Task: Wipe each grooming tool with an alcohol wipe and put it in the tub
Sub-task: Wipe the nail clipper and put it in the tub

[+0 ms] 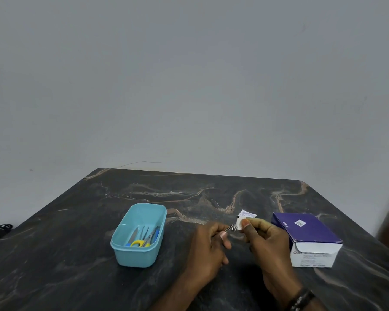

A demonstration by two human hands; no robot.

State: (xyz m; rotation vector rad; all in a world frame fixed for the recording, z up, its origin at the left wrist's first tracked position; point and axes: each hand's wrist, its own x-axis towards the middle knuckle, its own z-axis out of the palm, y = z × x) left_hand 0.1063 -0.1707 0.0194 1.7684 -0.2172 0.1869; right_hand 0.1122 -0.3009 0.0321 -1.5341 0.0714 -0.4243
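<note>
My left hand (pixel 211 241) pinches a small silver metal grooming tool (pixel 230 227), probably a nail clipper, above the table. My right hand (pixel 263 236) pinches a white alcohol wipe (pixel 240 222) against the tool's far tip. To the left stands the light blue tub (pixel 121 248). Inside the tub lie yellow-handled scissors (pixel 138 243) and several slim metal tools (pixel 144 232).
A torn white wipe sachet (pixel 247 213) lies on the dark marbled table (pixel 76 221) just beyond my hands. A purple and white box of alcohol swabs (pixel 308 236) sits to the right. A grey wall rises behind the table. A dark band circles my right wrist.
</note>
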